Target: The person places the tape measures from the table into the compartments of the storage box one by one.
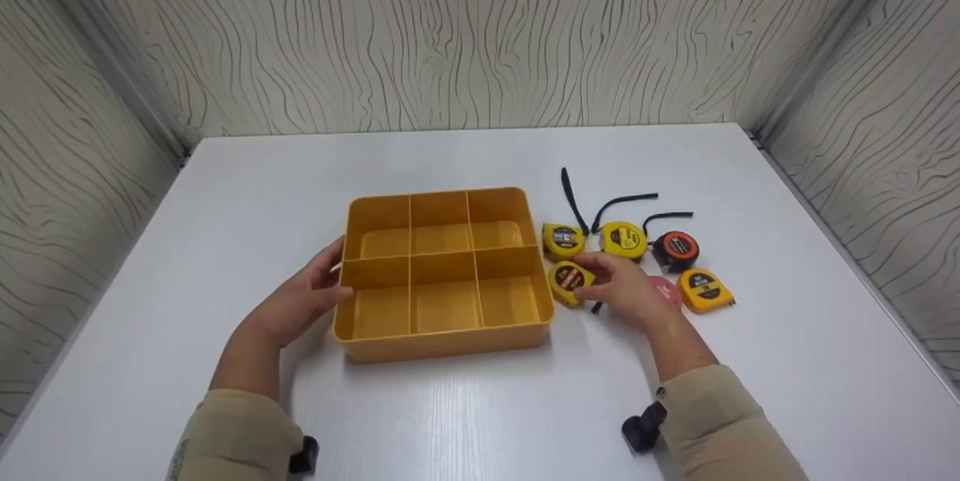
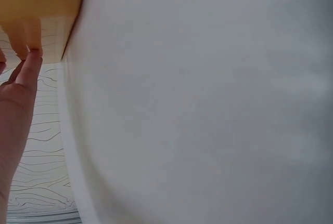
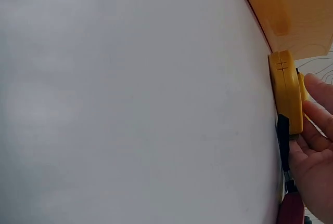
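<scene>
A yellow-orange box [image 1: 442, 342] with six compartments lies on the white table. My left hand [image 1: 300, 301] is at its left side, fingertips against the outer wall [image 2: 31, 5] and thumb at the rim. With thumb and fingers, my right hand [image 1: 622, 290] holds a yellow tape measure [image 1: 568, 282] by its right side, close to the box's right wall. In the right wrist view this tape measure [image 3: 286, 91] stands by the wall, a black strap trailing from it. A pink tape measure [image 1: 665, 290] is partly hidden behind my right hand.
Behind the right hand are two yellow tape measures [image 1: 563, 241] [image 1: 623, 240] with black straps. A black and orange tape measure [image 1: 676, 250] and an orange-yellow one [image 1: 705, 290] lie farther right. Wood-patterned panels [image 1: 450, 38] enclose the table's back and sides.
</scene>
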Available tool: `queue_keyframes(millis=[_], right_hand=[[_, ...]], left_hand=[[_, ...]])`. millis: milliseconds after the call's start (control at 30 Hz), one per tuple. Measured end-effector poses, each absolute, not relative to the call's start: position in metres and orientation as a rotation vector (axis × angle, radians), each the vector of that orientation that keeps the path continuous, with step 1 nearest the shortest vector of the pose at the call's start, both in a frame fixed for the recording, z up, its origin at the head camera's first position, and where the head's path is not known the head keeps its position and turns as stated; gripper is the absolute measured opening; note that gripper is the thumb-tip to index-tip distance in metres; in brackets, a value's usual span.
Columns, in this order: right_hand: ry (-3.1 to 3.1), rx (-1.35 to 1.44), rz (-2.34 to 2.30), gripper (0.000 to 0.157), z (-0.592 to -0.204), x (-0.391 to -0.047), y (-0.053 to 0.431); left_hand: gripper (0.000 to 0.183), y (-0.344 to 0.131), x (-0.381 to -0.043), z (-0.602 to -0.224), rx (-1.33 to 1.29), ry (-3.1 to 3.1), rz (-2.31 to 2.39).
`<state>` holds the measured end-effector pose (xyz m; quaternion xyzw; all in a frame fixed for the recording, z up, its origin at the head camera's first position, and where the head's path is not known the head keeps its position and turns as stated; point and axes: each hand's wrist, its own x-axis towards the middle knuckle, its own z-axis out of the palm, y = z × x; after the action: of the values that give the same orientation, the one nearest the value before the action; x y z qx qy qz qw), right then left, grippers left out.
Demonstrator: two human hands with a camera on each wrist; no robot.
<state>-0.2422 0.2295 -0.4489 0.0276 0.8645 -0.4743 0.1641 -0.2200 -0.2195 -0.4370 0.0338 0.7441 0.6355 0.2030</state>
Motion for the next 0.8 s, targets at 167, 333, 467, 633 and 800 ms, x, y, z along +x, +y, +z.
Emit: queue_keyframes(millis=[167,333,467,633,800], right_hand=[[2.494,0.053,-1.286,0.06,-0.4513,-0.2408,0.2286],[2.531,0.025,-1.236,0.071,-0.4546,-0.2402,0.2285],[2.548,0.014,-1.197,0.073,-0.4556,-0.2403,0.2279],[2.557,0.012,-1.171,0.072,-0.4564,-0.2404,0.2271],[2.565,0.006,-1.158,0.072,-0.4568,-0.2401,0.2265]], left_hand=[[0.083,-0.2189,-0.2204,-0.4373,0.099,2.084,1.775],[0.082,-0.2194,-0.2207,-0.4388,0.156,2.058,1.801],[0.084,-0.2202,-0.221,-0.4391,0.168,2.064,1.792],[0.086,-0.2203,-0.2209,-0.4389,0.156,2.072,1.784],[0.088,-0.2202,-0.2216,-0.4394,0.147,2.062,1.79]])
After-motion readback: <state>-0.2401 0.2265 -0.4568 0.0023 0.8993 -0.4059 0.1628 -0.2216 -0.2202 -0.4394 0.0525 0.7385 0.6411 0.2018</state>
